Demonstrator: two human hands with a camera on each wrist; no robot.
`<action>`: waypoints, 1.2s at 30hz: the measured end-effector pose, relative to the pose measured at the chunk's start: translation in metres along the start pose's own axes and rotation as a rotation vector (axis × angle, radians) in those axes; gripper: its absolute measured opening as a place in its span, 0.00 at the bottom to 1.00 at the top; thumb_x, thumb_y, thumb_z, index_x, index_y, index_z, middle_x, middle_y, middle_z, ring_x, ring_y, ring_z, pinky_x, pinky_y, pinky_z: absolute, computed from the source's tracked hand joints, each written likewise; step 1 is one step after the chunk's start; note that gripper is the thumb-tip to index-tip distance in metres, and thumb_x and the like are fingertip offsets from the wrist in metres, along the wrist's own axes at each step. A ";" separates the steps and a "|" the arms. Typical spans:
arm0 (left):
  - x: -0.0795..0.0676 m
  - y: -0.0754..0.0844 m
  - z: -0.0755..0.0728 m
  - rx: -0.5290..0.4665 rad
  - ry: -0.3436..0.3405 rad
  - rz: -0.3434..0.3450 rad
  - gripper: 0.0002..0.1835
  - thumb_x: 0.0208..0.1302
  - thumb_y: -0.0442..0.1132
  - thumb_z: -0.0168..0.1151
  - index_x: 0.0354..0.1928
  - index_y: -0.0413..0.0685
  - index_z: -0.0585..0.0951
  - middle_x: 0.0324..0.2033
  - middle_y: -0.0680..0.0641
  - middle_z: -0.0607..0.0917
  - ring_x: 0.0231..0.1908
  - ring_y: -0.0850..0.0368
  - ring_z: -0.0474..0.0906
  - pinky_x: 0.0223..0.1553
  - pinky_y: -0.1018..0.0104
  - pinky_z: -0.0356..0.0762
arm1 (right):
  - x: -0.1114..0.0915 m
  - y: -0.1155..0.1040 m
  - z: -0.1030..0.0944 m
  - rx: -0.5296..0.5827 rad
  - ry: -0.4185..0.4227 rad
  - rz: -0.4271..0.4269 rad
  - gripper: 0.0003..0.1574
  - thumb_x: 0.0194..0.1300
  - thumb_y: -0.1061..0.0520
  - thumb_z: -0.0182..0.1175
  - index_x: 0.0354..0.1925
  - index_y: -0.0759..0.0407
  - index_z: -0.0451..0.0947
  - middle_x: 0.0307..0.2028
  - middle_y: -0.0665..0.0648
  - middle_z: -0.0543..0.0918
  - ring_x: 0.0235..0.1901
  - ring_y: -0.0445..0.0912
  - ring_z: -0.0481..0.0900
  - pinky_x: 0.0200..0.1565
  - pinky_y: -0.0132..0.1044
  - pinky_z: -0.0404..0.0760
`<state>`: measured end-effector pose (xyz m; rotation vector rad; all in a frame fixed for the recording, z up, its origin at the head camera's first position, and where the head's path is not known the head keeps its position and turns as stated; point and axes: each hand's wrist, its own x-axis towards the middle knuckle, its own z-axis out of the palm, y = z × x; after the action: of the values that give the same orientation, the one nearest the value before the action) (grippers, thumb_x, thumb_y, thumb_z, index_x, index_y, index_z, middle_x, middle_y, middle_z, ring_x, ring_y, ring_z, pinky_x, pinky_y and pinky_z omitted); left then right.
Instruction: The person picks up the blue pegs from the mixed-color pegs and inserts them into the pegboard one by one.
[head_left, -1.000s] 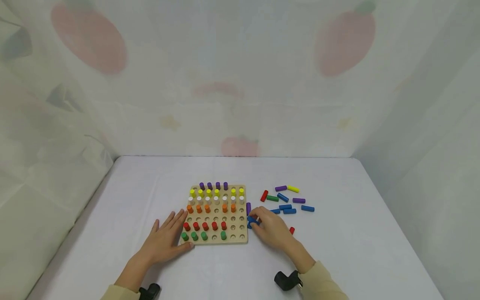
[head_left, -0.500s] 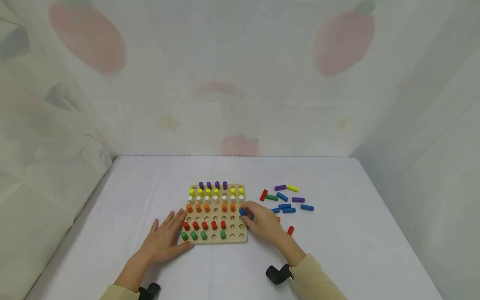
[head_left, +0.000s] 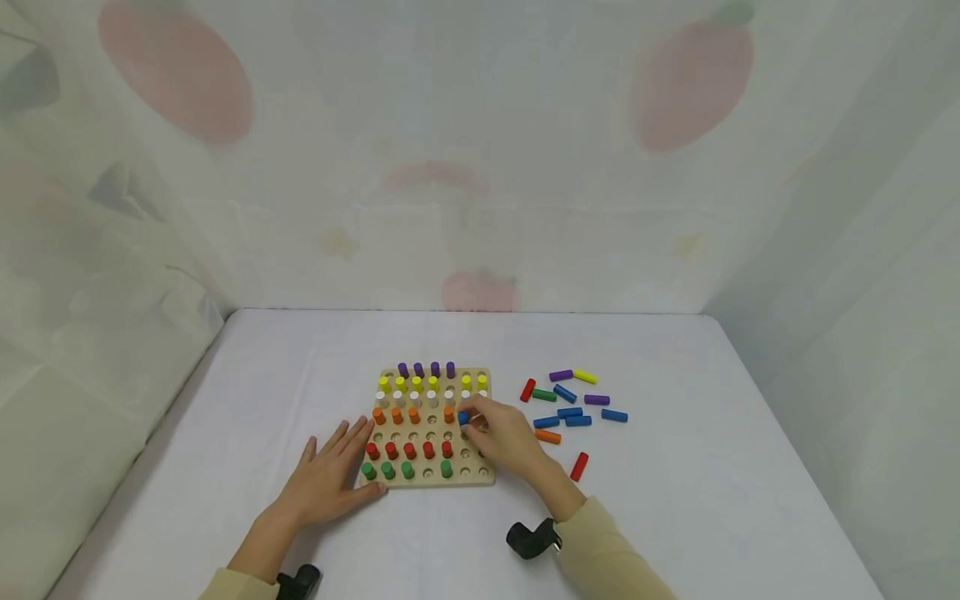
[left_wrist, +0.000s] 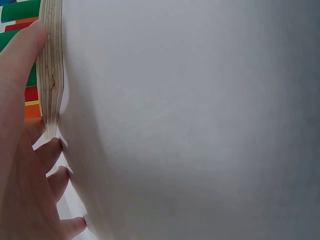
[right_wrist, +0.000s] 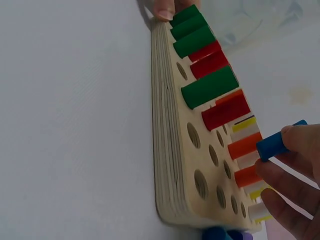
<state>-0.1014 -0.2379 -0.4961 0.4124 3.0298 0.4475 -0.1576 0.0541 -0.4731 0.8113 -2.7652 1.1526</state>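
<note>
A wooden pegboard point(head_left: 474, 478) lies on the table, with rows of green, red, orange, white, yellow and purple pegs upright in its holes. My right hand point(head_left: 512, 437) pinches a blue peg point(right_wrist: 274, 145) between thumb and fingers, over the right part of the board near the orange row. In the right wrist view that peg is tilted and clear of the holes. My left hand point(head_left: 322, 482) rests at the board's left edge, fingers straight and spread, the thumb touching its near left corner. In the left wrist view the thumb lies against the board's layered side point(left_wrist: 51, 65).
Right of the board lie several loose pegs: blue point(head_left: 578, 421), a red peg point(head_left: 579, 467), an orange peg point(head_left: 547, 436), a green peg point(head_left: 544, 395), purple point(head_left: 597, 400) and a yellow peg point(head_left: 585, 377). A white cloth point(head_left: 675, 500) covers the table.
My right hand has moved left from the board's right side to above it, carrying the blue peg. The loose orange peg has come into view. My left hand has stayed in place.
</note>
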 end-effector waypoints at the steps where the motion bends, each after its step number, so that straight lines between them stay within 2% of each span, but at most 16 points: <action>1: 0.000 0.000 0.000 0.000 0.001 0.000 0.52 0.48 0.72 0.56 0.70 0.52 0.56 0.69 0.46 0.58 0.67 0.39 0.52 0.59 0.28 0.44 | 0.002 -0.001 0.001 -0.005 0.001 0.000 0.15 0.61 0.56 0.60 0.48 0.51 0.75 0.37 0.45 0.82 0.33 0.34 0.76 0.37 0.24 0.78; 5: 0.000 0.000 0.000 -0.004 0.002 -0.001 0.52 0.48 0.72 0.56 0.70 0.52 0.57 0.69 0.46 0.59 0.67 0.39 0.53 0.59 0.29 0.44 | 0.008 -0.006 0.006 -0.020 0.008 -0.022 0.13 0.62 0.56 0.60 0.46 0.50 0.75 0.34 0.44 0.81 0.31 0.35 0.74 0.36 0.22 0.76; 13: 0.000 0.000 0.000 -0.005 0.000 -0.007 0.52 0.47 0.72 0.57 0.70 0.52 0.57 0.69 0.46 0.59 0.67 0.39 0.53 0.59 0.28 0.44 | 0.020 -0.017 0.014 -0.014 -0.022 -0.046 0.12 0.62 0.55 0.59 0.46 0.50 0.76 0.37 0.44 0.80 0.33 0.35 0.73 0.38 0.21 0.76; 20: 0.000 0.000 0.001 0.008 0.008 -0.004 0.51 0.47 0.72 0.57 0.70 0.52 0.57 0.69 0.46 0.59 0.67 0.39 0.54 0.59 0.28 0.45 | 0.030 -0.028 0.025 -0.005 -0.038 -0.107 0.13 0.63 0.56 0.59 0.46 0.53 0.76 0.40 0.47 0.82 0.36 0.33 0.77 0.39 0.20 0.76; 27: 0.000 -0.001 0.002 0.005 0.013 0.005 0.51 0.47 0.72 0.56 0.70 0.53 0.57 0.69 0.47 0.59 0.67 0.39 0.54 0.59 0.28 0.46 | 0.037 -0.036 0.035 -0.008 -0.086 -0.087 0.11 0.63 0.55 0.58 0.45 0.51 0.76 0.41 0.46 0.82 0.37 0.32 0.78 0.38 0.18 0.75; 32: 0.000 -0.001 0.001 0.006 0.014 0.005 0.51 0.47 0.72 0.57 0.70 0.52 0.57 0.69 0.47 0.59 0.67 0.39 0.54 0.58 0.28 0.46 | 0.041 -0.042 0.040 -0.029 -0.110 -0.113 0.14 0.64 0.56 0.57 0.49 0.52 0.76 0.41 0.46 0.81 0.37 0.32 0.76 0.40 0.18 0.75; 36: 0.000 -0.001 0.001 -0.002 0.014 0.004 0.51 0.48 0.71 0.57 0.70 0.53 0.57 0.69 0.47 0.59 0.67 0.40 0.53 0.58 0.28 0.45 | 0.046 -0.047 0.044 -0.038 -0.114 -0.136 0.13 0.64 0.56 0.57 0.48 0.53 0.76 0.40 0.46 0.81 0.35 0.32 0.74 0.39 0.18 0.74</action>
<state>-0.1018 -0.2384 -0.4970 0.4164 3.0420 0.4557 -0.1675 -0.0235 -0.4643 1.0740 -2.7595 1.0597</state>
